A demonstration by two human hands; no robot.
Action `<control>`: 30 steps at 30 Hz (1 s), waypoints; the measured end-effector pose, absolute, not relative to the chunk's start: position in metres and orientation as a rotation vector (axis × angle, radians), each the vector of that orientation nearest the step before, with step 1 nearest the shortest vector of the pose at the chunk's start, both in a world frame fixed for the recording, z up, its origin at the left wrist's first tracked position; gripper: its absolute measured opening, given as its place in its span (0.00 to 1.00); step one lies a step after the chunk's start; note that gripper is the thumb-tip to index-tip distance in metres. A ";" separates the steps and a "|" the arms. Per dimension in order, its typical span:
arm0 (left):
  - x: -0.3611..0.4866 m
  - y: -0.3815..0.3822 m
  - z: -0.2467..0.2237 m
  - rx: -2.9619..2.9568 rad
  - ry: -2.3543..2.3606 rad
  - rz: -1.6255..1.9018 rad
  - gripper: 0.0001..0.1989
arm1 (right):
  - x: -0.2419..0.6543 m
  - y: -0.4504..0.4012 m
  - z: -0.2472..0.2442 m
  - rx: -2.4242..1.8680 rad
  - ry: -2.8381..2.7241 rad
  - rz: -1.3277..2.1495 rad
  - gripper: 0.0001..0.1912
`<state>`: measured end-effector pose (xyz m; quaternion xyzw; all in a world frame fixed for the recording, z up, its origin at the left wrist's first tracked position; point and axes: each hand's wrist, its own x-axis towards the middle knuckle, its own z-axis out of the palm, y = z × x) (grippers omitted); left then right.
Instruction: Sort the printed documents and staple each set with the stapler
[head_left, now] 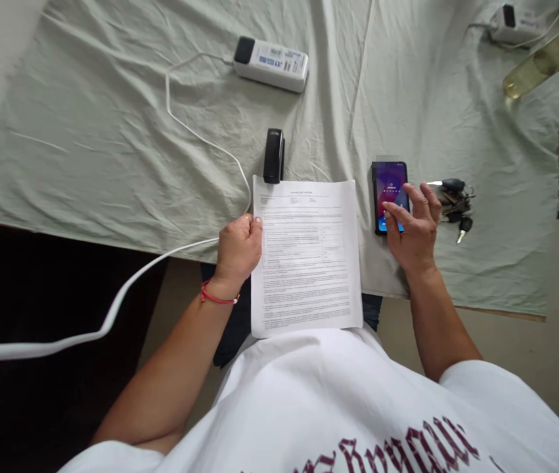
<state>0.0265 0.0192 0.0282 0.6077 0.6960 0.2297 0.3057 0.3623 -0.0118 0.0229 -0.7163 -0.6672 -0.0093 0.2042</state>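
My left hand pinches the left edge of a printed sheet of paper, thumb on top. The sheet lies partly on the table and reaches over its front edge toward my shirt. To the right, a phone lies flat with its screen lit. Over the phone's right side is my right hand, its fingers spread and bent, holding nothing. One fingertip is at the screen; whether it touches cannot be made out. A black stapler-like object stands at the sheet's top edge.
Keys lie right of the phone. A white power bank-like box with a white cable is at the back. Another such box and a yellowish glass are at the back right. A pale green cloth covers the table.
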 end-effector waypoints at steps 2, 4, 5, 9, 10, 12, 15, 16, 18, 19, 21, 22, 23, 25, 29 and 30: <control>0.027 0.020 0.028 1.610 1.845 0.601 0.18 | 0.362 -0.012 0.023 -2.000 -1.856 -0.027 0.16; 0.027 0.020 0.028 1.613 1.848 0.598 0.19 | 0.362 -0.012 0.022 -1.993 -1.851 -0.043 0.17; 0.027 0.020 0.028 1.614 1.848 0.598 0.19 | 0.362 -0.011 0.021 -1.988 -1.853 -0.055 0.17; 0.027 0.021 0.029 1.613 1.843 0.600 0.18 | 0.366 -0.012 0.014 -1.943 -1.867 -0.134 0.17; 0.027 0.021 0.029 1.613 1.844 0.595 0.18 | 0.367 -0.012 0.011 -1.918 -1.869 -0.157 0.17; 0.027 0.020 0.029 1.614 1.852 0.587 0.18 | 0.370 -0.011 0.007 -1.863 -1.872 -0.197 0.17; 0.027 0.020 0.029 1.612 1.855 0.590 0.18 | 0.371 -0.010 0.001 -1.819 -1.867 -0.244 0.16; 0.027 0.020 0.029 1.612 1.853 0.594 0.18 | 0.372 -0.010 0.001 -1.817 -1.865 -0.253 0.16; 0.027 0.020 0.028 1.612 1.852 0.601 0.18 | 0.371 -0.010 0.000 -1.812 -1.863 -0.256 0.16; 0.027 0.020 0.028 1.612 1.852 0.602 0.18 | 0.371 -0.010 0.000 -1.809 -1.861 -0.253 0.16; 0.027 0.021 0.028 1.613 1.851 0.603 0.18 | 0.370 -0.010 0.001 -1.812 -1.853 -0.245 0.16; 0.027 0.021 0.028 1.614 1.850 0.604 0.18 | 0.370 -0.010 0.001 -1.817 -1.852 -0.240 0.16; 0.027 0.021 0.028 1.615 1.849 0.605 0.18 | 0.370 -0.010 0.001 -1.822 -1.855 -0.235 0.16; 0.027 0.021 0.028 1.618 1.847 0.610 0.18 | 0.371 -0.010 0.001 -1.827 -1.866 -0.226 0.16; 0.026 0.020 0.027 1.614 1.838 0.620 0.18 | 0.372 -0.010 0.000 -1.822 -1.864 -0.208 0.16; 0.026 0.020 0.027 1.615 1.836 0.621 0.18 | 0.373 -0.009 0.000 -1.815 -1.861 -0.199 0.15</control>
